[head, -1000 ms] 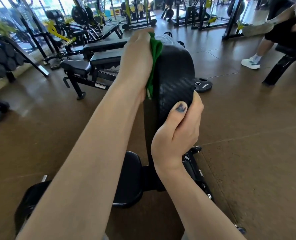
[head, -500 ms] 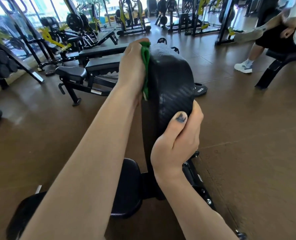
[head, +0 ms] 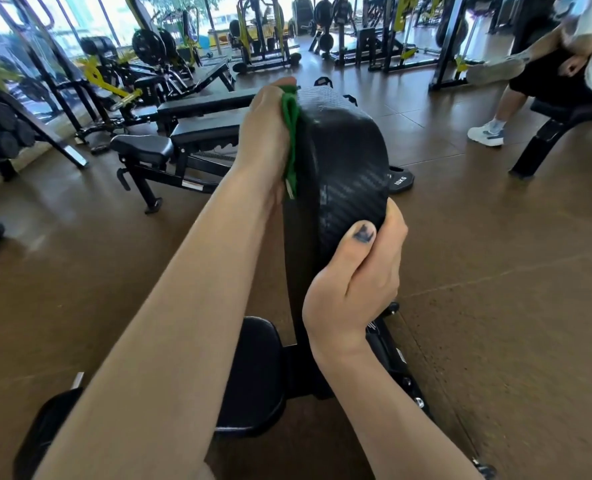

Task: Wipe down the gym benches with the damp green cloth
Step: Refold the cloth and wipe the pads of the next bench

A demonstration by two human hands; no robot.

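We wipe the raised backrest pad with one green cloth.

At 10 o'clock our left hand [head: 267,133] presses the green cloth [head: 292,140] flat against the left face of the backrest pad [head: 343,168]; its fingers are hidden, so we cannot tell how they lie. At 3 o'clock our right hand [head: 357,282] grips the pad's edge, fingers curled round it. Next, probably, we drag the cloth downward. Two more benches [head: 201,129] wait behind.

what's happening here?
A person is wiping a gym bench. The left hand presses the green cloth against the left side of the raised black backrest, while the right hand grips its near edge to steady it. The seat pad sits below.
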